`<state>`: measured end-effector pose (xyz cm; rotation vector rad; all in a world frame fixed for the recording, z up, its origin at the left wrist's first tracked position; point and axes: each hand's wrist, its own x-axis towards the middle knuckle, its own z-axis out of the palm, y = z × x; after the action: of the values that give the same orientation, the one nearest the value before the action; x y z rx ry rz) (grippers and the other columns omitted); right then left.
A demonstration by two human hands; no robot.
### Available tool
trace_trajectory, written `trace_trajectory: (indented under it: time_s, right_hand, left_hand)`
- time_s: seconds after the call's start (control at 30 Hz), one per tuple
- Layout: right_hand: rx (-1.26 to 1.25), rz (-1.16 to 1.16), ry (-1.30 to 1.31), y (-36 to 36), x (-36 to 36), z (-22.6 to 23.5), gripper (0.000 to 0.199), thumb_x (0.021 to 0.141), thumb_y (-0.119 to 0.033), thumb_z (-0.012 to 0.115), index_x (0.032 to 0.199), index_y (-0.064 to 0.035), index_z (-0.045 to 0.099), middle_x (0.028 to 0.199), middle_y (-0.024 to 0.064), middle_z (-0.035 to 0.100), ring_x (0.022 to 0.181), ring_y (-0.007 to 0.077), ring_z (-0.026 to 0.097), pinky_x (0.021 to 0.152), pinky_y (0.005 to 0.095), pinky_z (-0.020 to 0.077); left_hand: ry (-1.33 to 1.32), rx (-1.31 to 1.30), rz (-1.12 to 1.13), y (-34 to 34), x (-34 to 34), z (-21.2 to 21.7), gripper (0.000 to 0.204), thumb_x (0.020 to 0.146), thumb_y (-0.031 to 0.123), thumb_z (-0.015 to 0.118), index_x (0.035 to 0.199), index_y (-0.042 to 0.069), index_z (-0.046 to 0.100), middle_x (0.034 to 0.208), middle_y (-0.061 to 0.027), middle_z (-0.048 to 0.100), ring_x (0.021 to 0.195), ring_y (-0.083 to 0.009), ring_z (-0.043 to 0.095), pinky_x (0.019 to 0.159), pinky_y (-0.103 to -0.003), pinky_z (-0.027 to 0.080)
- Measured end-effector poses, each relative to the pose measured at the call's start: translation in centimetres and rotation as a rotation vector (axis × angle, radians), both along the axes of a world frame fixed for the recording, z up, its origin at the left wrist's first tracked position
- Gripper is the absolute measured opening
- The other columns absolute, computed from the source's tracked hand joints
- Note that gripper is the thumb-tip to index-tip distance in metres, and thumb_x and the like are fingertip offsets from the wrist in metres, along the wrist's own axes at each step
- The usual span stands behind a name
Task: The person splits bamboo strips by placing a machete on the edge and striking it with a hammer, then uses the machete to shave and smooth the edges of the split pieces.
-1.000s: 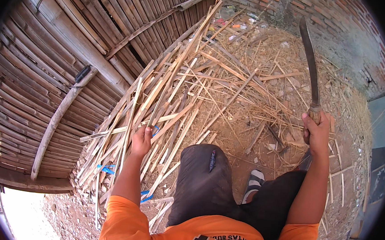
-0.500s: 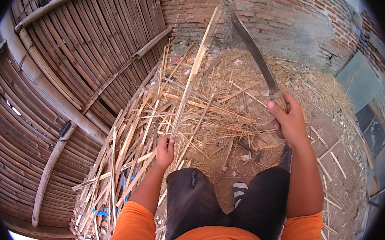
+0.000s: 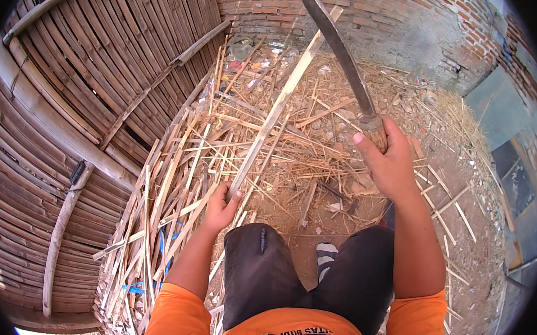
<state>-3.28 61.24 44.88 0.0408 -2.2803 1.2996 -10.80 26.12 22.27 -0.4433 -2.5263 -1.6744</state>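
Left hand grips 1 bamboo strip (long axis rising toward the brick wall); right hand clenches a machete, blade pointing up-left.

Ground: bare brown dirt. Lying on it: a pile of split bamboo strips, heaped just beside the bamboo fence; loose splinters and straw, spread from the pile toward the brick wall; scattered litter at the pile's far end.
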Motion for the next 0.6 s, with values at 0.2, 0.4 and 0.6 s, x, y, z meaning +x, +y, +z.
trace_trajectory:
  time_s: [0.2,0.4,0.6]
  right_hand:
    - [0.418,0.226,-0.014,-2.8,-1.5,-8.5,0.045,0.08,-0.022,0.077,0.121,-0.0103,0.061,0.095,0.0123,0.07,0.082,0.0345,0.068,0.071,0.0432,0.0537]
    - [0.802,0.35,0.166,-2.7,-2.3,-11.5,0.047,0.069,-0.02,0.082,0.111,-0.0112,0.062,0.086,0.0131,0.068,0.079,0.0338,0.068,0.068,0.045,0.0541]
    - [0.769,0.379,0.045,-3.1,-1.8,-12.2,0.038,0.074,-0.021,0.079,0.105,-0.01,0.061,0.081,0.013,0.067,0.079,0.0351,0.068,0.071,0.0471,0.054]
  left_hand:
    - [-0.089,-0.247,0.188,-3.3,6.7,3.7,0.032,0.093,0.029,0.071,0.089,-0.001,0.062,0.062,-0.01,0.057,0.055,-0.0177,0.049,0.053,-0.037,0.042]
    - [-0.129,-0.435,0.289,-3.7,13.4,6.9,0.043,0.096,0.041,0.065,0.089,-0.001,0.061,0.064,-0.0212,0.059,0.058,-0.0363,0.059,0.058,-0.045,0.045]
    - [-0.061,-0.558,0.344,-0.8,15.6,8.7,0.046,0.101,0.041,0.057,0.084,-0.001,0.056,0.069,-0.0254,0.058,0.064,-0.0434,0.056,0.06,-0.049,0.042]
